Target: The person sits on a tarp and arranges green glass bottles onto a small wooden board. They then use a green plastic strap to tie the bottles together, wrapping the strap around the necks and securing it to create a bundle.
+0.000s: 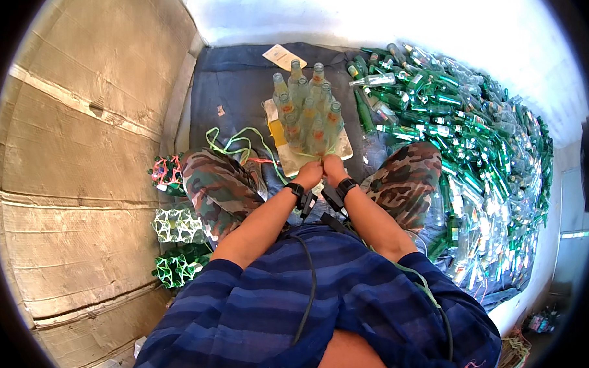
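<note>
A tight cluster of several clear glass bottles (317, 136) stands upright on a pale, worn board (342, 150) in front of me. At its near side, my left hand (309, 175) and my right hand (333, 168) are side by side, almost touching. Both are closed, pinching a thin light-green plastic cord (262, 144) that passes round the lower part of the bottles. Loose loops of that cord lie on the dark sheet to the left. The fingertips are partly hidden by the backs of my hands.
A big heap of loose green and clear bottles (461, 123) fills the right side. Along the left, beside my knee, are tied bottle bundles (178, 226). Cardboard (92, 145) covers the left wall. A flat printed card (283, 57) lies on the dark sheet (229, 76) behind the cluster.
</note>
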The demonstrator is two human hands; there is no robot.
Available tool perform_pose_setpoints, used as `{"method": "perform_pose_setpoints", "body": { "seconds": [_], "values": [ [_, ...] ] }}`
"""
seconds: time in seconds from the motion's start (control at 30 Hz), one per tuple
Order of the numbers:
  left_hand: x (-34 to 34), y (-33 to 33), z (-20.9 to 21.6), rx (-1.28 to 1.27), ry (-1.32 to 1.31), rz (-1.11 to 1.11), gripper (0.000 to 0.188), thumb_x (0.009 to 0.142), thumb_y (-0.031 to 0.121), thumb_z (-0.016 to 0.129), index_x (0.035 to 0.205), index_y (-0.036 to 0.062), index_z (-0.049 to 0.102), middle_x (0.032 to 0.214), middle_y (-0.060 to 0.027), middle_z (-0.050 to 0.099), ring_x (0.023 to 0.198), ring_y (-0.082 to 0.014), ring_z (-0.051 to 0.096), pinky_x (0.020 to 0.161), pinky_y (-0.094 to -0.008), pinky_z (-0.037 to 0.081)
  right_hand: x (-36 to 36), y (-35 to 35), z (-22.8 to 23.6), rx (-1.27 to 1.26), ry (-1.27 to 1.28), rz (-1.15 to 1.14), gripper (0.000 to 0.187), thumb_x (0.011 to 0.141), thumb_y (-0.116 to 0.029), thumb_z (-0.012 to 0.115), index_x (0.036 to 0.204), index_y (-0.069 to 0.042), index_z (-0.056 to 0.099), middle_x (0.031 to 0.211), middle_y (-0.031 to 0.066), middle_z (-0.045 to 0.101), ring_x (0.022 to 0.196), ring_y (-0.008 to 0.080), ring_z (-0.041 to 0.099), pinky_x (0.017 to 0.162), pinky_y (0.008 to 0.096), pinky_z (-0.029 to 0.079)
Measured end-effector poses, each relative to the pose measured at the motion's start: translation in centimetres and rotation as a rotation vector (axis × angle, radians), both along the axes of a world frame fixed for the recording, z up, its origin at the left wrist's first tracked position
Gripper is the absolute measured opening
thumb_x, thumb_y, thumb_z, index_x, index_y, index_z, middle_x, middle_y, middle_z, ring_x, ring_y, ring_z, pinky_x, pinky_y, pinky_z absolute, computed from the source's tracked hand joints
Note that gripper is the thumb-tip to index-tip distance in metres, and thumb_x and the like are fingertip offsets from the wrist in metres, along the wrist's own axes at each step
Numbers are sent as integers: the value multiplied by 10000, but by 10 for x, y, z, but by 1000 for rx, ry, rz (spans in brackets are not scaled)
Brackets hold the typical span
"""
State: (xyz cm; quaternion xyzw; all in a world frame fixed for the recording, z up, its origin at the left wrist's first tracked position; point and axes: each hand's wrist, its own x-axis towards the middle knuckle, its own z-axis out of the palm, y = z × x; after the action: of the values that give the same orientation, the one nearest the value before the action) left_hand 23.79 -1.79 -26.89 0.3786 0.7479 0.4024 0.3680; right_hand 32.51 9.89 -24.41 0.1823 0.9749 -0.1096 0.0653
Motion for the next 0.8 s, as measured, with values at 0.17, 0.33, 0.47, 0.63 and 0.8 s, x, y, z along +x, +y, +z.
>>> {"method": "perform_pose_setpoints", "body": {
  "seconds": [0.17, 0.33, 0.47, 0.63, 0.8],
  "values": [
    [18, -8, 17, 5, -14, 35, 323, 938, 232, 487, 1004, 2, 704, 1051, -240, 730, 1026, -426, 667, 868, -490, 519, 1, 23, -39, -128, 40, 17, 269, 717, -158, 787, 938, -49, 680, 907, 183, 713, 847, 384, 699, 730, 464, 560],
    [9, 1, 13, 39, 124, -2, 288, 963, 212, 499, 1012, -6, 679, 1003, -216, 725, 942, -392, 689, 831, -479, 536, -8, 25, -50, -1755, 400, -1002, 192, 1043, -189, 518, 1000, -47, 638, 843, 119, 671, 697, 288, 664, 574, 475, 550],
    [-14, -12, 41, -163, 138, -217, 291, 938, 226, 513, 941, 6, 703, 908, -234, 733, 876, -394, 709, 763, -491, 544, -7, 11, -8, -1689, 219, -1069, 161, 1031, -188, 513, 1021, -60, 612, 824, 93, 639, 737, 287, 662, 611, 490, 562],
    [-6, -10, 108, -226, 266, -213, 232, 866, 243, 596, 796, 88, 754, 697, -100, 715, 684, -257, 689, 654, -415, 518, 13, 17, -2, -1920, 306, -1020, 156, 1013, -162, 510, 885, -83, 553, 776, 42, 582, 690, 261, 599, 648, 481, 549],
    [-15, -11, 132, -225, 356, -383, 224, 810, 246, 624, 840, 84, 775, 833, -147, 746, 805, -359, 706, 726, -475, 540, 14, 6, 65, -1709, 259, -916, 147, 1004, -115, 523, 904, -38, 599, 659, -28, 442, 543, 136, 433, 530, 363, 422]
  ]
}}
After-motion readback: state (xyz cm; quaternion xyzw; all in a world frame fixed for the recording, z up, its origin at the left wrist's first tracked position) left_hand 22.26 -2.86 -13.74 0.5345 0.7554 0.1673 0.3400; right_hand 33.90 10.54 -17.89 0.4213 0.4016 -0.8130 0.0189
